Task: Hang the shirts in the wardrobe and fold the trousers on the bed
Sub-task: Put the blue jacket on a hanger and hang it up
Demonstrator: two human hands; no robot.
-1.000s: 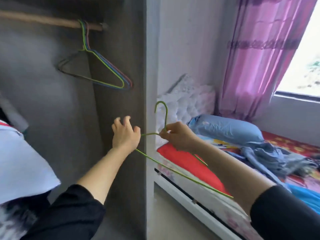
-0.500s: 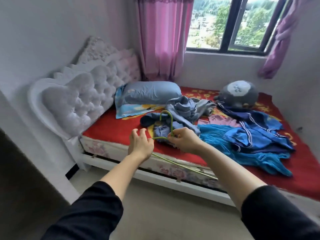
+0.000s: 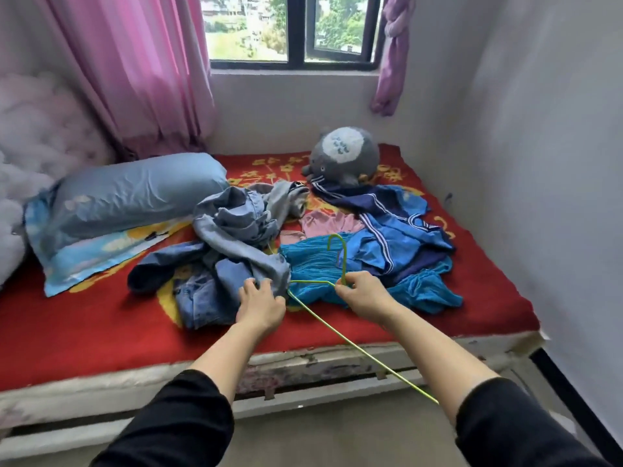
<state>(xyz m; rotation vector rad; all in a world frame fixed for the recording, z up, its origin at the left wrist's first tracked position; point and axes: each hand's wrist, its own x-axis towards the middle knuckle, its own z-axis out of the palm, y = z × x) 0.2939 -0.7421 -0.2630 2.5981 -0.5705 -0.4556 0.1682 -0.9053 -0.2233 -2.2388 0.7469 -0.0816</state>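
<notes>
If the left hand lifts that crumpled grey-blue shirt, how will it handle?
Probably floppy: the crumpled grey-blue shirt lies in soft folds and would likely sag from the left hand. Likely light, being thin cloth. It may drag the dark denim trousers it overlaps.

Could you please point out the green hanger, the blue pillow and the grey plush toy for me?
green hanger (image 3: 343,261): head view, on its hook stem.
blue pillow (image 3: 135,193): head view, middle of its top.
grey plush toy (image 3: 344,155): head view, on its pale belly.
</notes>
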